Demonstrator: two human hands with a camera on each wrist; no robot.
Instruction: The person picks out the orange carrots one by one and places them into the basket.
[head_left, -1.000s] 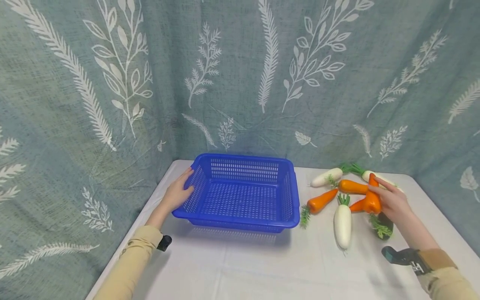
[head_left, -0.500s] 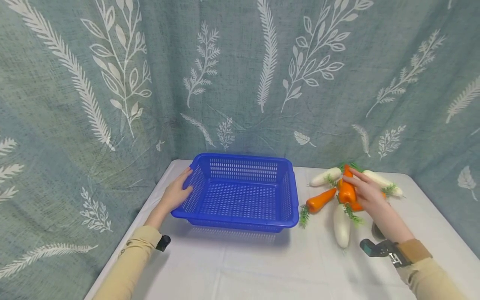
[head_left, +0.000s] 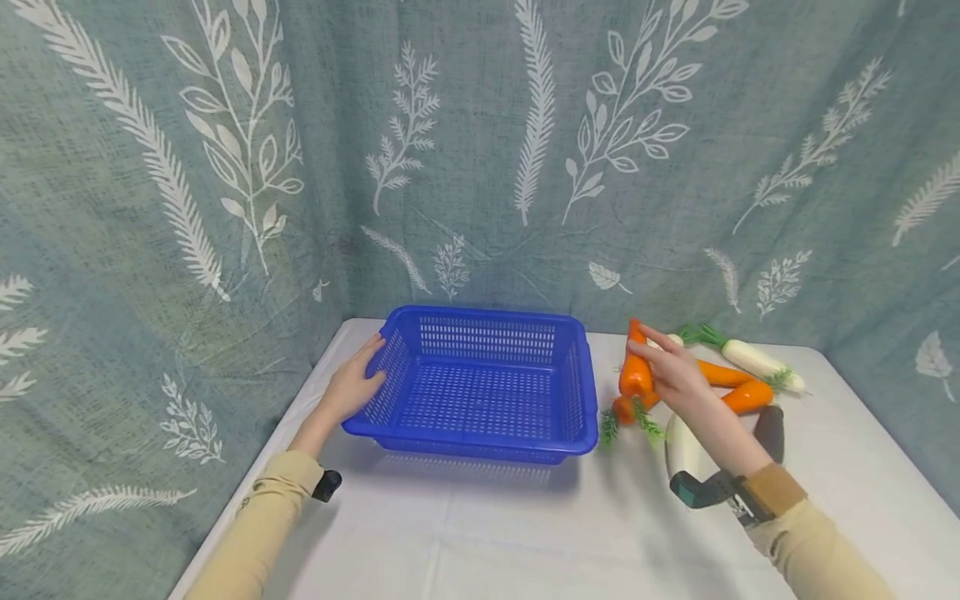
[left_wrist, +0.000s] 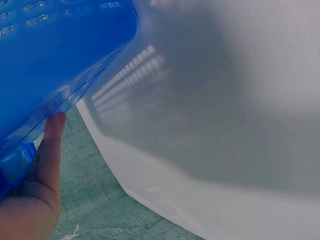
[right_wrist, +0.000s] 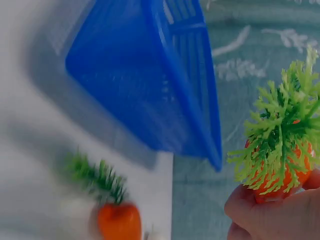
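A blue plastic basket (head_left: 480, 446) with slotted walls stands on the table. My left hand (head_left: 352, 387) grips its left rim; in the left wrist view, fingers (left_wrist: 50, 155) lie against the basket wall. My right hand (head_left: 675, 375) holds an orange carrot (head_left: 636, 375) raised above the other vegetables, just right of the basket. Green leaves (right_wrist: 285, 135) hang at the held carrot's thick end, covering much of it in the right wrist view. Beneath it a second carrot (right_wrist: 120, 222) lies on the table, partly hidden in the head view.
Right of the basket lie more carrots (head_left: 750, 396), white radishes (head_left: 757, 360) and a dark eggplant-like vegetable (head_left: 770, 429), partly behind the right forearm. A white cloth (head_left: 480, 533) covers the table. A patterned green curtain (head_left: 480, 167) stands behind it.
My right hand has carried the carrot leftward from over the vegetables at the right to near the basket's right side. The left hand and the basket have stayed in place.
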